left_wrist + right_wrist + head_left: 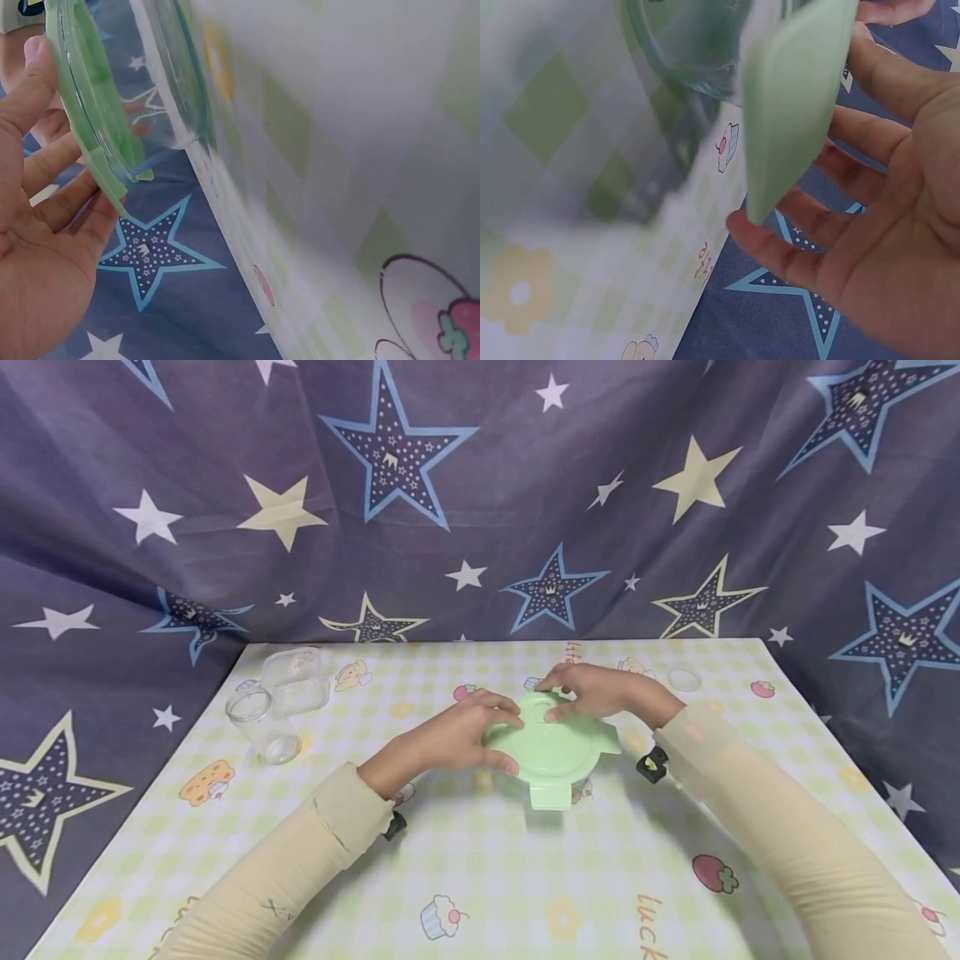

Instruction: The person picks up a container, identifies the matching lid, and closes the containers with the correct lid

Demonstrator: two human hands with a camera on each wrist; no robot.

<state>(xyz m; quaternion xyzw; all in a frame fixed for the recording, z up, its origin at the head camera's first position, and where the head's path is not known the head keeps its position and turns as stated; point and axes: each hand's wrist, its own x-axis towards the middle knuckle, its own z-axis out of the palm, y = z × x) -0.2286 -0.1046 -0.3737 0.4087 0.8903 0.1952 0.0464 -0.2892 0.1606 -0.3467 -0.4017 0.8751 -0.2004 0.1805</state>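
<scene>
Left hand spread partway open, a person rests thumb and fingers on a pale green lid near the middle of a checked tablecloth, as the right hand touches the lid's far side, its thumb on top and its fingers bent loosely at the edge. Neither hand is closed into a fist, and the gap between thumb and fingers shows on both. Some of the left hand's fingertips are lost behind the lid's rim in the left wrist view, and the right hand's fingers are partly covered by a flap in the right wrist view. Beneath the lid sits a clear bowl, hidden in the head view and cut off at the top of both wrist views; whether the lid is fully seated on it cannot be made out. Another flap juts from the lid's near side. Well apart, toward the table's far left corner, a clear jar stands just beside a clear box, their see-through walls hard to pick out, and a small clear disc, faint against the cloth, lies beyond the right arm. Cream sleeves run out of frame below.
</scene>
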